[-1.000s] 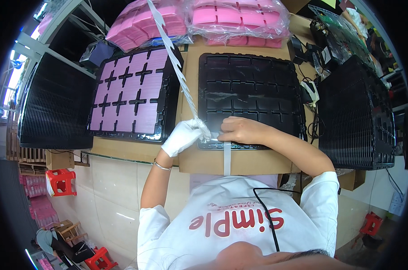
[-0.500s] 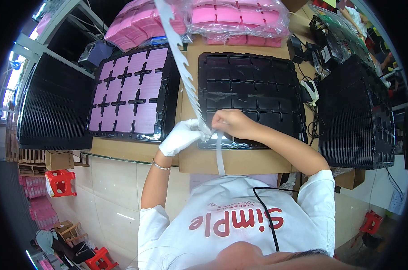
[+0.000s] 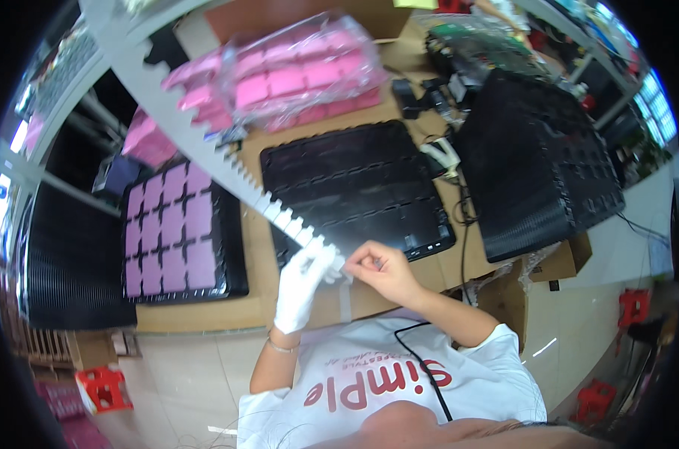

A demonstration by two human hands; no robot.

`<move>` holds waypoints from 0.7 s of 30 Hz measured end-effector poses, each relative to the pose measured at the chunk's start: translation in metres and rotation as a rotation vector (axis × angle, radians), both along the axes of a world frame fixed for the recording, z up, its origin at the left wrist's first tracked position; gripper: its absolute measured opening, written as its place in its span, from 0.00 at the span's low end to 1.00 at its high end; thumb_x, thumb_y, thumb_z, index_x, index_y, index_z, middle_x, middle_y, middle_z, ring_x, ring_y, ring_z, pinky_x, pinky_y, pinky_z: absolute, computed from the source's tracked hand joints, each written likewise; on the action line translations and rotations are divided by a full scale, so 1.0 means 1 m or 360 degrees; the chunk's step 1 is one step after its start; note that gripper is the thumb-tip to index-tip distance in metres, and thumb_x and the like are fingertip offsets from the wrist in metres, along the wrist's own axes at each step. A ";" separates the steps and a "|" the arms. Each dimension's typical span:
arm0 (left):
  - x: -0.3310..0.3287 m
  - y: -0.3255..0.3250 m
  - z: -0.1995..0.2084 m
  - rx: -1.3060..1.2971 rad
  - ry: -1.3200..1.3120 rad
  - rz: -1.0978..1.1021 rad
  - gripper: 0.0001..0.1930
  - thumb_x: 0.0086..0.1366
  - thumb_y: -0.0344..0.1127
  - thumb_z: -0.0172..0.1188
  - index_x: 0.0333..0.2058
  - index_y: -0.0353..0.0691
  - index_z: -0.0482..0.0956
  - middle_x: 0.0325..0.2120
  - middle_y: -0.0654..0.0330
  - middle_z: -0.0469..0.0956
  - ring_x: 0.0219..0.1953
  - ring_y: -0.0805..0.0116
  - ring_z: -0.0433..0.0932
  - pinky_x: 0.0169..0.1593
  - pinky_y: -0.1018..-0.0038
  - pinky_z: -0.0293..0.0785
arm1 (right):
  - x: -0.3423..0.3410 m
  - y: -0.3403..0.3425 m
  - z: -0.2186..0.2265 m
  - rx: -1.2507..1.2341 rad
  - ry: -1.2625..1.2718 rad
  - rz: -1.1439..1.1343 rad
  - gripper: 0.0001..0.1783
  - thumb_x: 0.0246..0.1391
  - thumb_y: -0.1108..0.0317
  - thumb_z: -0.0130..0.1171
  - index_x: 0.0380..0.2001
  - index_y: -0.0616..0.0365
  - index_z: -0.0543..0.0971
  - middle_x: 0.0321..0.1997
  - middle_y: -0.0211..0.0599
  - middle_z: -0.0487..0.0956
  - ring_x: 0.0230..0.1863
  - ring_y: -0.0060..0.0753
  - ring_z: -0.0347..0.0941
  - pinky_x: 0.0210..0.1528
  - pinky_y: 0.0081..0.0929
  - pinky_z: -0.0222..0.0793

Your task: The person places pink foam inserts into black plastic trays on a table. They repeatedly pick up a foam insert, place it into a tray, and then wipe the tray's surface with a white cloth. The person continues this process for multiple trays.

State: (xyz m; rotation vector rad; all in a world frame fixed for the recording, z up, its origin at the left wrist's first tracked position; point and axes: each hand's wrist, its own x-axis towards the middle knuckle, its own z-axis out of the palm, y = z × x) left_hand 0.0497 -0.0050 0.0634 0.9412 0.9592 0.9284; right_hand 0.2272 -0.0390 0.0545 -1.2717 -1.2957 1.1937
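Note:
My left hand (image 3: 302,280) wears a white glove and is closed on the near end of a long white strip (image 3: 242,185). Tooth-like notches line one edge of this strip, which slants up to the far left. Close beside the glove's fingertips, my bare right hand (image 3: 388,275) is in a pinch; whatever it holds is too small to make out. Below the fingers a narrow translucent strip (image 3: 345,301) hangs down over the cardboard. Beyond both hands lies a black compartment tray (image 3: 354,179) on the cardboard-covered table (image 3: 205,318).
On the left sits a black tray with pink-purple squares (image 3: 173,232), beside a tall stack of black trays (image 3: 77,262). Another tray stack (image 3: 526,165) stands right, near cables and a white tool (image 3: 442,157). Plastic-wrapped pink pads (image 3: 302,78) lie at the back.
The whole view has turned, so the table contents sit at a slant. The notched strip now leans further left. My hands stay close together at its near end, the right one still pinching.

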 end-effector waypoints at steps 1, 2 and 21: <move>0.005 -0.002 -0.002 0.0037 -0.0077 -0.0081 0.11 0.65 0.33 0.61 0.43 0.34 0.79 0.33 0.64 0.79 0.30 0.78 0.76 0.34 0.82 0.70 | 0.008 -0.003 0.002 -0.0027 0.0039 0.0000 0.03 0.53 0.74 0.65 0.30 0.59 0.79 0.18 0.14 0.60 0.23 0.08 0.54 0.27 0.14 0.56; 0.009 -0.002 -0.006 0.0091 0.0036 -0.0171 0.13 0.63 0.32 0.64 0.45 0.34 0.78 0.37 0.64 0.79 0.35 0.77 0.77 0.38 0.81 0.72 | 0.019 -0.005 -0.012 -0.0009 0.0083 0.0058 0.06 0.54 0.67 0.66 0.31 0.56 0.80 0.19 0.14 0.66 0.23 0.08 0.56 0.25 0.15 0.53; 0.069 -0.014 -0.019 0.0150 0.0545 -0.0195 0.19 0.63 0.43 0.64 0.45 0.32 0.81 0.33 0.59 0.82 0.29 0.77 0.77 0.38 0.78 0.73 | 0.064 -0.036 -0.023 0.0834 -0.0385 -0.0327 0.04 0.49 0.77 0.66 0.29 0.59 0.82 0.18 0.21 0.63 0.21 0.14 0.56 0.25 0.16 0.52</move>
